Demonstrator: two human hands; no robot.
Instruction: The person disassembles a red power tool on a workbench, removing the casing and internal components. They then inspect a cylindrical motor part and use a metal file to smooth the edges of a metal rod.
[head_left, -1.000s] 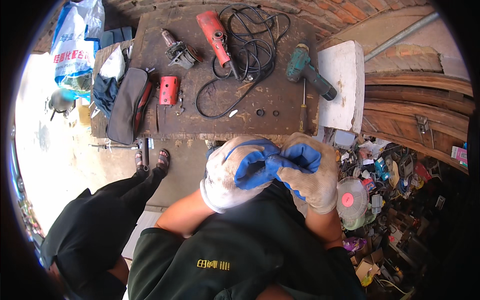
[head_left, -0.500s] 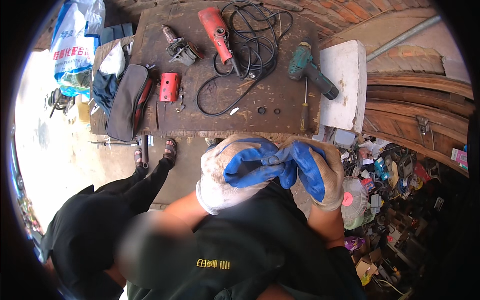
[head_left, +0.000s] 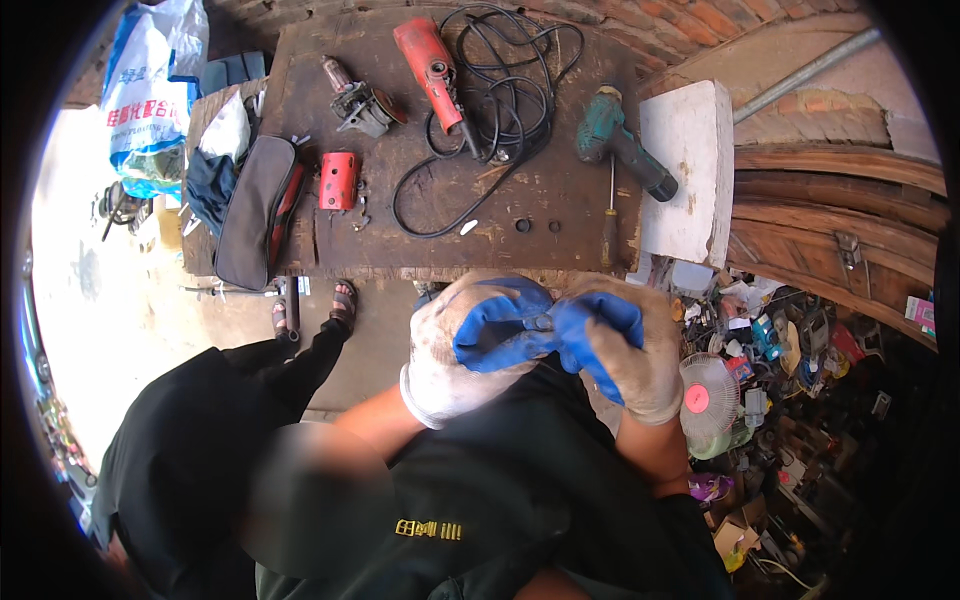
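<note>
Worn wooden table by brick wall: two-handed fingertip work

Tabletop scuffed, brown, tools spread across it. Both hands gloved, off-white with blue palms, close together just off the near edge, in front of dark shirt. Left hand pinches small grey part at its fingertips; kind too small to tell. Right hand curled just beside it, fingers bent in toward the part; cannot tell whether it grips or only touches. Part sits between the two hands, off the table.

On table, roughly left to right: grey pouch with red side; red cylindrical housing; metal gear head; red power tool body, black cord looped beside it; two dark rings toward the near edge; yellow-handled screwdriver; teal drill, its black end overlapping white slab.

Off table: round fan beside mixed clutter at right; another person, dark clothes, at left; blue-and-white plastic bag upper left.
</note>
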